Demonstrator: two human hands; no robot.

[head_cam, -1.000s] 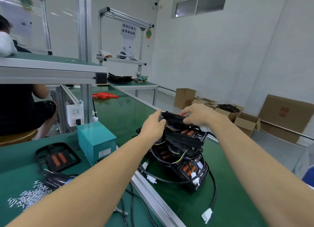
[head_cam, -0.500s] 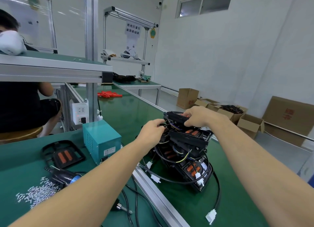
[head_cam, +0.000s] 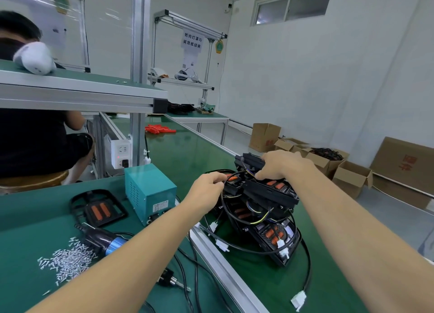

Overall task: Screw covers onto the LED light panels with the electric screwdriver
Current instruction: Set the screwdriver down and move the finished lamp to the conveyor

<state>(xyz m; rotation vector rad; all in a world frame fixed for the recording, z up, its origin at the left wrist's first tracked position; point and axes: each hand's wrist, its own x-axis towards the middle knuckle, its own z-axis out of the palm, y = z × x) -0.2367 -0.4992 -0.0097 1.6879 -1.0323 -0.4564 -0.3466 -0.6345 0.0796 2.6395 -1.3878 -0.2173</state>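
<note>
Several black LED light panels [head_cam: 270,209] with orange inserts lie heaped in a loose stack right of centre in the frame, on the green conveyor belt [head_cam: 187,157], their black cables [head_cam: 307,265] looping around the pile and ending in white connectors. The right hand [head_cam: 279,166] reaches in from the right and rests over the top of the stack, fingers curled down onto the uppermost panel [head_cam: 246,161], gripping its near edge; that panel sticks out past the fingers toward the upper left. The left hand [head_cam: 207,187] comes in from the lower left and pinches a black cable at the left side of the pile, just beside an orange insert; the stack lies directly to the right of and below this hand.

Left of the pile, across the aluminium rail [head_cam: 225,272], a teal power box [head_cam: 149,193] stands on the green bench mat [head_cam: 23,242]. Further left lies a single panel [head_cam: 98,208] with its orange strips facing up. Below it, in the lower left of the frame, the electric screwdriver [head_cam: 103,240] lies on its side, next to a scattered heap of silver screws [head_cam: 68,261]. Another person sits at the upper left behind the shelf frame [head_cam: 77,94]. Cardboard boxes [head_cam: 352,176] stand on the floor at the right.
</note>
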